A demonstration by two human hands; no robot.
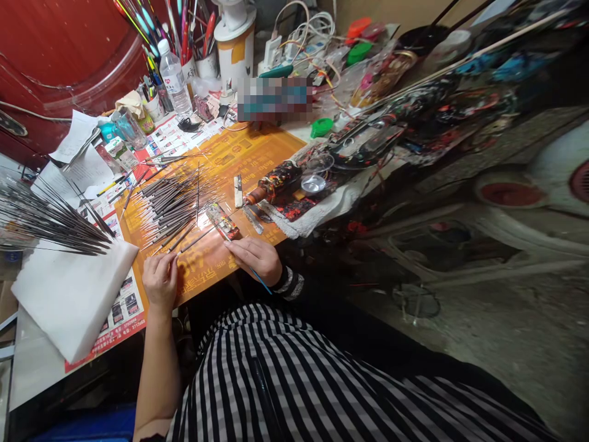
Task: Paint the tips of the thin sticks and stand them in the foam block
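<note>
At the near edge of the table, my left hand (pixel 161 274) is closed, its fingertips pinching the end of a thin dark rod (pixel 196 240) that slants up to the right. My right hand (pixel 256 258) pinches a slim blue-handled stick (pixel 261 280); its tip is too small to make out. Just beyond the right fingertips lies a paint-smeared block (pixel 223 221). A heap of similar dark rods (pixel 168 202) with thin wire ends spreads past both hands. Beside the block are a small pale strip (pixel 238 191) and a flat metallic strip (pixel 253 219).
On the left, a white foam block (pixel 76 294) holds many upright dark rods (pixel 59 224). Paint-stained tools and a small metal dish (pixel 313 183) lie on a cloth (pixel 294 226) at right. A water bottle (pixel 175 80), brush pots, cables and papers line the back.
</note>
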